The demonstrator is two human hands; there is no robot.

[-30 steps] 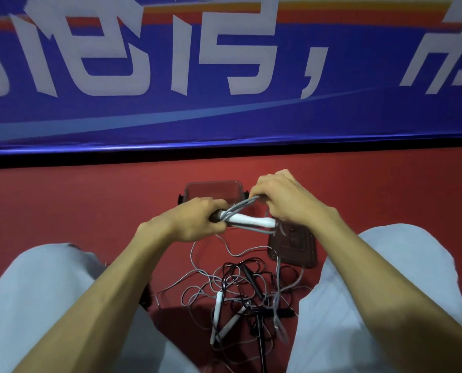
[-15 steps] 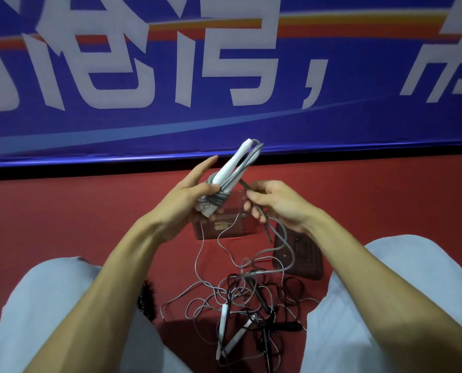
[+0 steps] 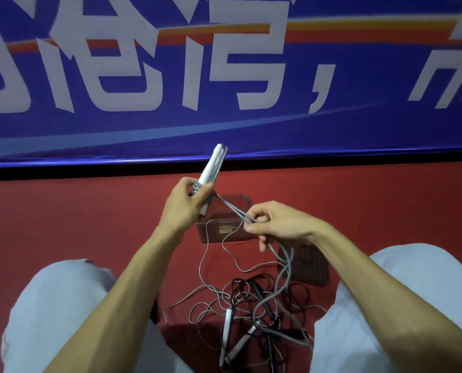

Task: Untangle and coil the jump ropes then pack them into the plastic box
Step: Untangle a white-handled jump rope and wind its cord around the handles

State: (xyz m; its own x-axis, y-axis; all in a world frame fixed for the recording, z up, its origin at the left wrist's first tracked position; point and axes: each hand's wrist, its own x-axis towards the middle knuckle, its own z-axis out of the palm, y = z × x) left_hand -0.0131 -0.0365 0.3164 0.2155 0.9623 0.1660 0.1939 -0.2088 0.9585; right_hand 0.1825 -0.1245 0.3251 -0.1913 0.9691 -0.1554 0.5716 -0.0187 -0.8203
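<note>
Blue banner [image 3: 359,125], large white Chinese characters, tops cropped, one comma

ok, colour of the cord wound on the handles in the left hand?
It's a grey cord on white plastic handles; head view.

Left hand [image 3: 186,204] sits up and left, gripping the rope handles [image 3: 214,164], which tilt up past it. A cord [image 3: 231,208] runs down-right into the right hand [image 3: 277,223]. Beneath the hands, on the floor [image 3: 63,224], there's the plastic box [image 3: 211,235], with its lid [image 3: 309,267] just right and nearer. The rope tangle [image 3: 251,313] lies nearer still, between the knees. Behind it all, a banner [image 3: 224,125].
</note>
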